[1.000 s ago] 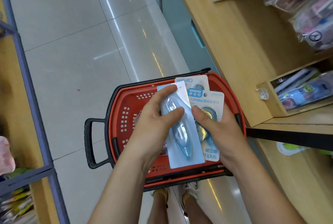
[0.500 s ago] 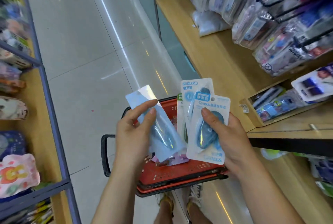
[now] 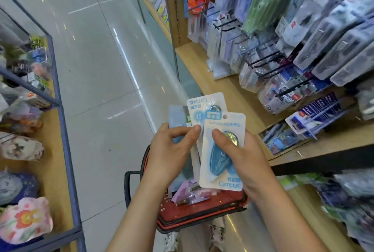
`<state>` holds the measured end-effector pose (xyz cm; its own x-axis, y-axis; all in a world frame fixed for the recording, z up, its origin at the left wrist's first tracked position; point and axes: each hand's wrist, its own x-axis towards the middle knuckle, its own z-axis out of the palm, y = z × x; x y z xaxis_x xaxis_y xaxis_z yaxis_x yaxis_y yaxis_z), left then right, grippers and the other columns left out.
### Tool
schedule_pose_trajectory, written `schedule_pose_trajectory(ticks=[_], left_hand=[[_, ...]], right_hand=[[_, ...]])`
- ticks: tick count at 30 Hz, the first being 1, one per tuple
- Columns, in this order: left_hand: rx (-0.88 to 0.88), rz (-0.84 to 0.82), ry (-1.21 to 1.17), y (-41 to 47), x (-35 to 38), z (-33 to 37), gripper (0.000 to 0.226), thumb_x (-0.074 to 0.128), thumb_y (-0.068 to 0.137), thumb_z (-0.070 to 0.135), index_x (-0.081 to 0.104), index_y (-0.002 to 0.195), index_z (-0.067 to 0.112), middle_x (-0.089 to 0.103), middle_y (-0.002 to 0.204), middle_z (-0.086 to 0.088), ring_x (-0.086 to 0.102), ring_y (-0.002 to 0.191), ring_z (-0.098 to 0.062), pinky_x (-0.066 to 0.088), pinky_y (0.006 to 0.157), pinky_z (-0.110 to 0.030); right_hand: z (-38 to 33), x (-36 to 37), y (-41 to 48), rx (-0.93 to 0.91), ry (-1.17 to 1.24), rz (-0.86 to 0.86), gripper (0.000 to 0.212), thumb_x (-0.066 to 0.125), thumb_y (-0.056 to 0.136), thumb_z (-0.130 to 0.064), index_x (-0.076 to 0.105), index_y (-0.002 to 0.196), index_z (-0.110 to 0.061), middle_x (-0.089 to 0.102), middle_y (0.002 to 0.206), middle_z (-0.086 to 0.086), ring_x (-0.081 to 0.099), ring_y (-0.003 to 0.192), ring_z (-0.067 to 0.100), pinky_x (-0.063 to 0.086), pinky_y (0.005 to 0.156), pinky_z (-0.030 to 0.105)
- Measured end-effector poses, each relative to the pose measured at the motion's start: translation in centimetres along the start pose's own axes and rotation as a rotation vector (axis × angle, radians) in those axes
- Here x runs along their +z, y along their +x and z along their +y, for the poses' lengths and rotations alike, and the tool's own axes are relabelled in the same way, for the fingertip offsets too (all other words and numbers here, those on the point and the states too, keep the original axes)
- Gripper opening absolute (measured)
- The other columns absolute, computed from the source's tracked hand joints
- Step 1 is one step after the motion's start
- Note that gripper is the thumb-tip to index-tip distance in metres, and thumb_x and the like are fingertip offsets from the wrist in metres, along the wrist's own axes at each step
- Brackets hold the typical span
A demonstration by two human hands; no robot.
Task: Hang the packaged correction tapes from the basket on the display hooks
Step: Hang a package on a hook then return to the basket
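Pale blue card and clear blister: the packaged correction tapes [image 3: 204, 110] are held up as a fan over the red basket [image 3: 202, 211]. The front pack [image 3: 217, 162] has its hang-hole [image 3: 225, 117] uppermost, probably so a hook can slip straight through. The right hand [image 3: 249, 156] clamps two packs, thumb across the front blister. The left hand [image 3: 170, 156] curls round a third pack [image 3: 177, 118] — likely singling it out. The display hooks [image 3: 263, 63] stand to the right, well apart, already crowded.

Bright, glary floor [image 3: 113, 81] (blurred edges)
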<state>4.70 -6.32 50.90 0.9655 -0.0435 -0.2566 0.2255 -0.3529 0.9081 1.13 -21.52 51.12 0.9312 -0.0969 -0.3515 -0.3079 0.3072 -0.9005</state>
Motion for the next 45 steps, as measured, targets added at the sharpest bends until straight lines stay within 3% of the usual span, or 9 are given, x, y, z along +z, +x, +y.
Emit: schedule_pose_trajectory(ticks=[6,11,14,19,25,30,34,39,45], left_hand=[[-0.102,-0.08,-0.275,-2.0,-2.0,3.5,0.019,0.067,0.092,0.034,0.076,0.084,0.019,0.076,0.088,0.0,0.073,0.082,-0.018,0.059,0.08,-0.041],[-0.066,-0.033,-0.261,-3.2,-3.4,5.7,0.026,0.059,0.097,0.034,0.073,0.082,0.018,0.076,0.083,-0.002,0.072,0.085,-0.03,0.057,0.082,-0.054],[-0.048,-0.105,-0.335,-4.1,-4.1,7.6,0.033,0.053,0.1,0.035,0.073,0.089,0.011,0.076,0.088,-0.01,0.071,0.09,-0.034,0.058,0.082,-0.05],[0.025,-0.366,-0.326,-6.2,-4.2,10.2,0.022,0.065,0.09,0.037,0.075,0.094,0.018,0.077,0.087,0.001,0.074,0.08,-0.015,0.055,0.063,-0.024],[-0.106,-0.45,-0.492,-8.6,-1.9,12.4,0.027,0.059,0.096,0.031,0.072,0.1,0.008,0.076,0.092,-0.014,0.072,0.076,-0.025,0.058,0.063,-0.037],[-0.032,-0.537,-0.534,-10.1,-0.9,14.6,0.026,0.056,0.095,0.032,0.071,0.098,0.011,0.076,0.092,-0.011,0.072,0.076,-0.024,0.06,0.069,-0.04],[0.097,-0.682,-0.448,-13.2,0.4,16.2,0.029,0.058,0.085,0.035,0.069,0.1,0.013,0.077,0.092,-0.008,0.072,0.075,-0.02,0.059,0.067,-0.036],[0.068,-0.801,-0.518,-18.7,3.7,17.7,0.027,0.06,0.078,0.038,0.074,0.089,0.018,0.073,0.079,-0.008,0.068,0.061,-0.019,0.056,0.055,-0.031],[0.072,-0.85,-0.557,-25.5,8.6,20.4,0.024,0.06,0.082,0.035,0.073,0.076,0.015,0.069,0.062,-0.003,0.064,0.049,-0.013,0.052,0.047,-0.024]], right_hand=[[-2.9,3.9,-3.1,-0.034,0.019,0.049,0.04,0.063,0.079,-0.038,0.066,0.115,-0.019,0.076,0.105,0.002,0.073,0.097,0.019,0.058,0.081,0.035],[-4.4,6.2,-5.8,-0.014,0.145,0.05,0.041,0.063,0.08,-0.036,0.067,0.116,-0.018,0.075,0.108,0.008,0.072,0.1,0.026,0.057,0.088,0.043],[-5.1,7.2,-7.2,-0.11,0.114,0.138,0.04,0.068,0.076,-0.034,0.069,0.112,-0.016,0.076,0.106,0.008,0.072,0.099,0.027,0.057,0.088,0.043],[-6.5,8.1,-10.1,-0.256,0.095,0.383,0.045,0.071,0.073,-0.042,0.07,0.112,-0.019,0.076,0.105,0.003,0.073,0.099,0.024,0.057,0.089,0.046],[-7.9,6.0,-14.1,-0.307,0.17,0.599,0.038,0.054,0.086,-0.05,0.076,0.094,-0.02,0.078,0.096,0.004,0.074,0.092,0.027,0.058,0.085,0.047],[-8.5,1.1,-17.8,-0.416,-0.032,0.925,0.004,0.072,0.088,-0.028,0.075,0.088,-0.031,0.074,0.096,-0.011,0.068,0.094,0.012,0.054,0.092,0.044],[-9.2,-1.8,-21.4,-0.518,-0.117,0.959,0.025,0.064,0.091,-0.011,0.063,0.089,-0.035,0.067,0.099,-0.002,0.063,0.081,0.026,0.051,0.075,0.046],[-10.7,-5.1,-27.5,-0.573,-0.341,1.044,0.029,0.061,0.093,-0.008,0.067,0.083,-0.035,0.061,0.106,0.002,0.055,0.092,-0.008,0.037,0.082,0.004],[-12.5,-9.5,-36.0,-0.615,-0.342,1.117,0.025,0.055,0.099,-0.013,0.07,0.091,-0.031,0.056,0.108,-0.001,0.052,0.087,-0.019,0.036,0.072,-0.002]])
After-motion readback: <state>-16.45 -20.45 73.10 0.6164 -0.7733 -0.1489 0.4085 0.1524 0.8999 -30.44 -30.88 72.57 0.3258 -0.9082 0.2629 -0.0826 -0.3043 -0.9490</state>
